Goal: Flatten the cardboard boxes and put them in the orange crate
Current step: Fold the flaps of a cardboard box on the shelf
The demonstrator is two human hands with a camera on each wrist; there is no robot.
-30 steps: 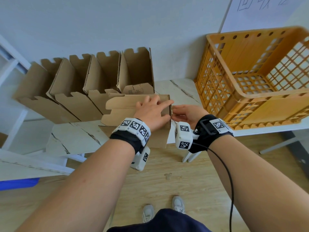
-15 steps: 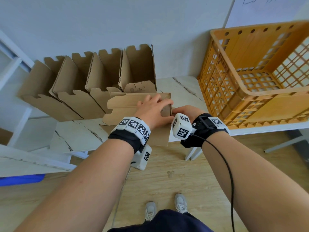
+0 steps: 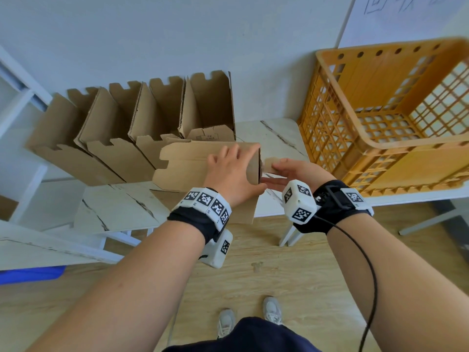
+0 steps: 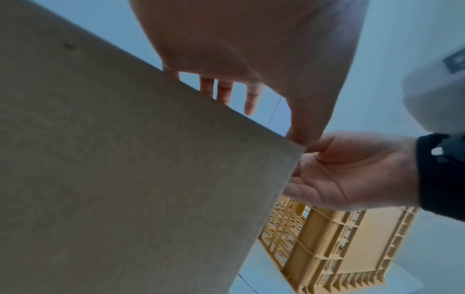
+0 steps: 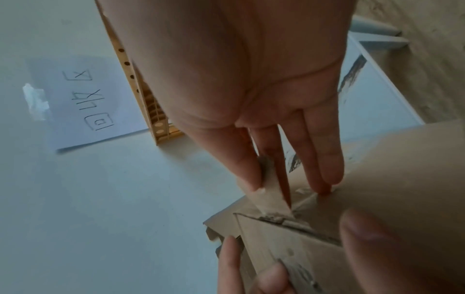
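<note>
Since the earlier frame the right hand (image 3: 291, 171) has drawn a strip of tape (image 3: 271, 165) out from the box end (image 5: 284, 220).
Cardboard box (image 3: 203, 163) on the tabletop (image 3: 274, 133), just left of the orange crate (image 3: 380, 148), in front of the opened boxes (image 3: 132, 123). Left hand (image 3: 228, 171) spread flat, pressing its top; right pinches the tape. Judged light, stiff, crushable; grip panel edges, not flaps.

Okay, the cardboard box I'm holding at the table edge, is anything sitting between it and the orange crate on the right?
Nothing visible. Bare marble-patterned tabletop separates the brown cardboard box from the orange plastic crate; only your right hand, pinching a torn strip at the box's end, is there.
</note>
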